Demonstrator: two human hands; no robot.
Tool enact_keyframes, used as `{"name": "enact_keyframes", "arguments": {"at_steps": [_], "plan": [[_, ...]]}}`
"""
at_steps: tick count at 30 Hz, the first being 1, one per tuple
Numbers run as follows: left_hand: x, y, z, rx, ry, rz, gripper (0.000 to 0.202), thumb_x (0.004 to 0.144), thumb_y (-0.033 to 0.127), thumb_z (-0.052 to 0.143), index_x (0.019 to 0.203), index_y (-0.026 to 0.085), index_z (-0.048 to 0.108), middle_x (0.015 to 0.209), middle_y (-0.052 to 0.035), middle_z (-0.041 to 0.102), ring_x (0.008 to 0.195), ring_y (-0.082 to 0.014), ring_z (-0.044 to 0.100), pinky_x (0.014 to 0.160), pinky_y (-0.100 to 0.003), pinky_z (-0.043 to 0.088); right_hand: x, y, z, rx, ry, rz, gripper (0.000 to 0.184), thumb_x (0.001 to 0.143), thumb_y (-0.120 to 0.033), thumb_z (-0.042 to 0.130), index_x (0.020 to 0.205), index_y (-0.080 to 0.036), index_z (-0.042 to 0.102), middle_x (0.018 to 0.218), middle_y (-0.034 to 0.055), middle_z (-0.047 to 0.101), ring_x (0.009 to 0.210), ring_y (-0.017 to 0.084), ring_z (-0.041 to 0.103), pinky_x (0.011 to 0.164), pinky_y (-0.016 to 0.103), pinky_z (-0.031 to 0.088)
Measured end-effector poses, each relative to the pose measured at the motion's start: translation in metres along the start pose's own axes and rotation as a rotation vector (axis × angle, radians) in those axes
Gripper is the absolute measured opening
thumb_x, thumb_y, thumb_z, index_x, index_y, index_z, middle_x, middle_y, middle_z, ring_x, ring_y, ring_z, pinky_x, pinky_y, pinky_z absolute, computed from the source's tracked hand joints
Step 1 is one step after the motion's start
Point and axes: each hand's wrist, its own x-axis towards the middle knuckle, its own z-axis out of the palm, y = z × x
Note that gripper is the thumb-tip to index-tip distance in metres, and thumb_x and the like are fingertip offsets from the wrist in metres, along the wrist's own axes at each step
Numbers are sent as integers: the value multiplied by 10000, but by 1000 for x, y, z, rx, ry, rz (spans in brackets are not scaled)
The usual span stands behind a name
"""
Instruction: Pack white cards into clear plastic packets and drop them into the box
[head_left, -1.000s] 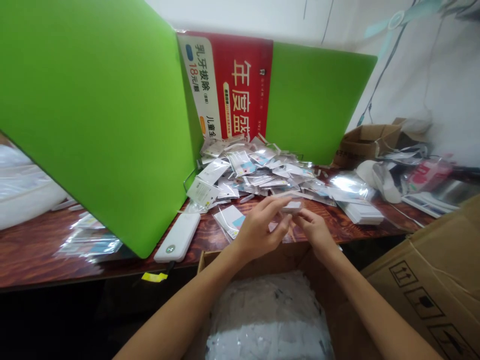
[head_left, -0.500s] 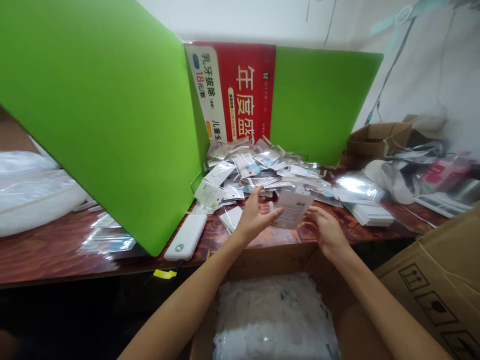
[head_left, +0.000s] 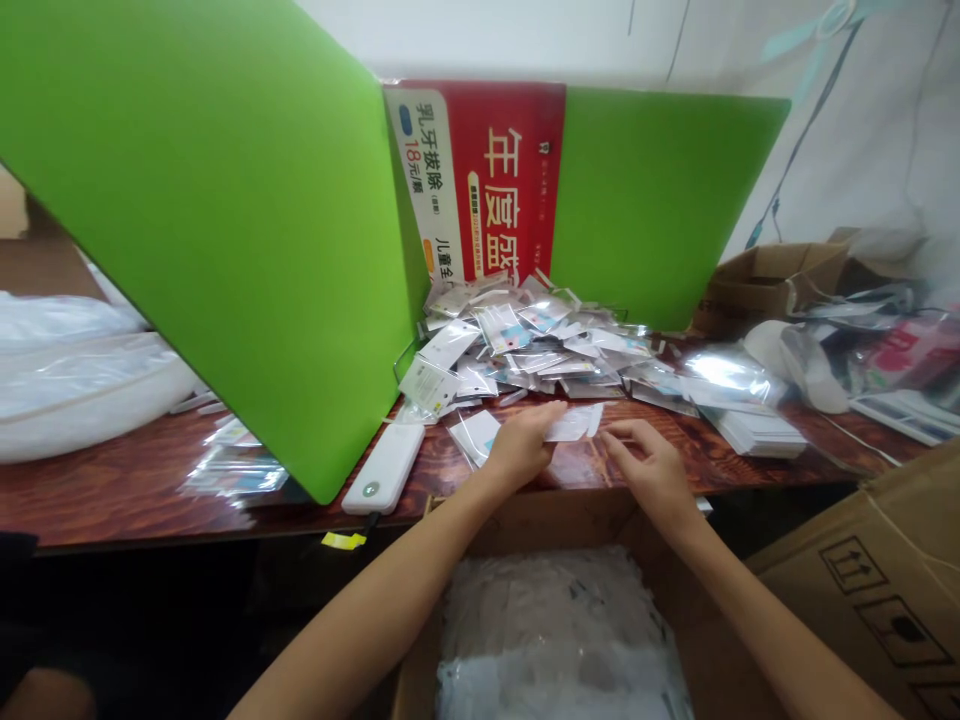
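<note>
In the head view my left hand [head_left: 525, 445] is closed on the near-left end of a small white card packet [head_left: 574, 424], which is tilted so that it looks thin. My right hand [head_left: 649, 470] is just to the right of the packet, thumb and fingertips drawn together close to its edge; what they pinch is too small to make out. Behind both hands lies a heap of clear-sleeved card packets [head_left: 517, 345]. Below my forearms stands an open cardboard box [head_left: 555, 510] holding a mass of white, plastic-wrapped packets [head_left: 562, 640].
Green boards [head_left: 637, 200] and a red printed panel [head_left: 517, 180] stand behind the heap. A white power bank [head_left: 386, 470] rests left on the wooden table [head_left: 112, 500]. Stacked white cards [head_left: 757, 430] lie right, near a large carton [head_left: 885, 560]. Sleeved packets [head_left: 236, 465] lie left.
The packet has turned from facing me to nearly edge-on. My left hand has closed around its end, and my right fingertips have drawn together. The camera view has shifted slightly.
</note>
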Motion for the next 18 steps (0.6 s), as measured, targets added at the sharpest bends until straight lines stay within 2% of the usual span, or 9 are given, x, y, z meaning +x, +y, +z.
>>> {"name": "enact_keyframes", "arguments": {"at_steps": [2,4,13,18], "plan": [[-1,-4,4,66,-1,-27,584,708,3,534,1264,177,569,1297,-121,600,1193,-253,567,1028,-412,444,-4,-5,1,-38,-68,-134,253,814,-406,577,899,-204,705,1000,86,689,972,242,626,894,360,474],[-3,-4,7,88,-16,-33,597,704,4,530,1278,167,555,1298,-133,596,1186,-257,572,1014,-409,461,-6,-6,3,-73,-127,-204,262,831,-363,564,988,-216,712,1086,87,679,1050,244,612,945,366,463],[-2,0,4,176,-40,-66,561,736,14,521,1279,152,537,1302,-117,597,1198,-227,564,1034,-367,449,-6,3,0,-162,-157,-410,317,851,-292,566,1139,-233,686,1241,100,617,1144,252,583,993,405,469],[-1,0,1,213,-8,-40,532,755,12,511,1274,125,535,1297,-128,598,1196,-226,565,1017,-354,467,-6,0,-2,-247,-196,-470,384,848,-287,577,1223,-226,635,1297,107,591,1199,276,555,1016,432,451]]}}
